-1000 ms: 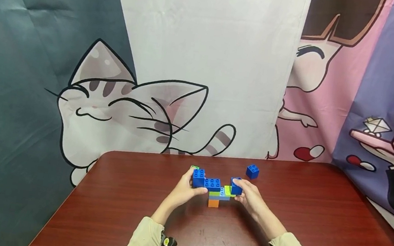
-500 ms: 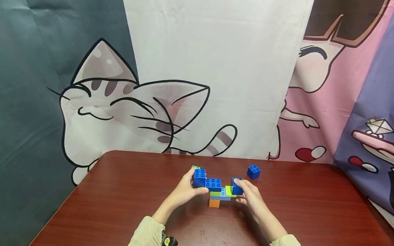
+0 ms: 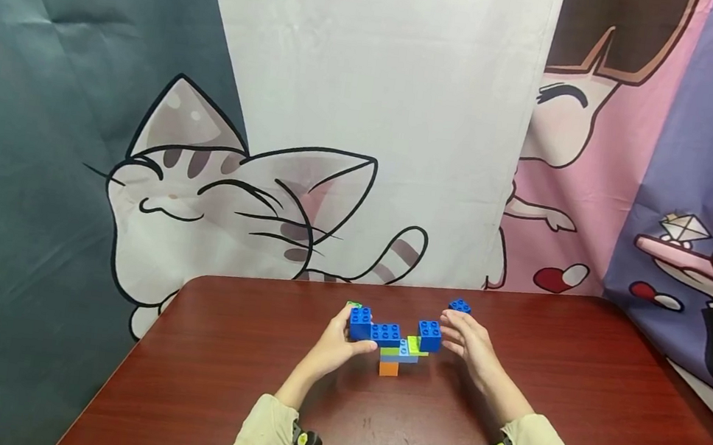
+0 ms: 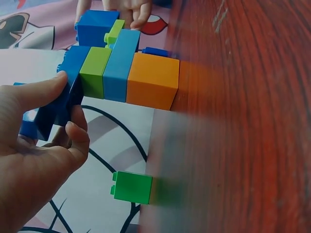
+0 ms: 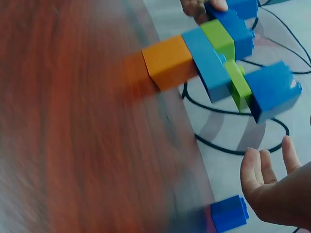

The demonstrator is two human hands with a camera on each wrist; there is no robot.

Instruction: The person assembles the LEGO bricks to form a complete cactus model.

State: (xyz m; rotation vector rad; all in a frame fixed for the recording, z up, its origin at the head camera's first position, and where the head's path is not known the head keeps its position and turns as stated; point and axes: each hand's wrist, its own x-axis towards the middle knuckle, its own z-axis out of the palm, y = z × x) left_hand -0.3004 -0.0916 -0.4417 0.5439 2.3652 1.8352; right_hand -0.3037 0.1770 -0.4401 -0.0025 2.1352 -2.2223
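Note:
A built structure of toy building bricks stands on the table: an orange brick point(image 3: 388, 368) at the bottom, a light blue brick point(image 4: 119, 68) on it, then lime bricks and blue bricks branching to both sides. My left hand point(image 3: 333, 342) grips its left side, thumb and fingers pinching the long blue brick point(image 4: 74, 63). On the right arm of the structure, a blue brick point(image 5: 273, 92) sits over a thin lime brick point(image 5: 239, 87). My right hand point(image 3: 471, 346) is beside that blue brick, fingers apart from it and holding nothing.
A loose blue brick point(image 5: 228, 213) lies behind my right hand, partly hidden by it in the head view. A loose green brick point(image 4: 133, 187) is behind my left hand. The brown table point(image 3: 233, 356) ends at a printed cloth backdrop point(image 3: 375, 69).
My right hand has let go of the blue brick at the structure's right end and moved right, now overlapping the loose blue brick. The left hand keeps its grip.

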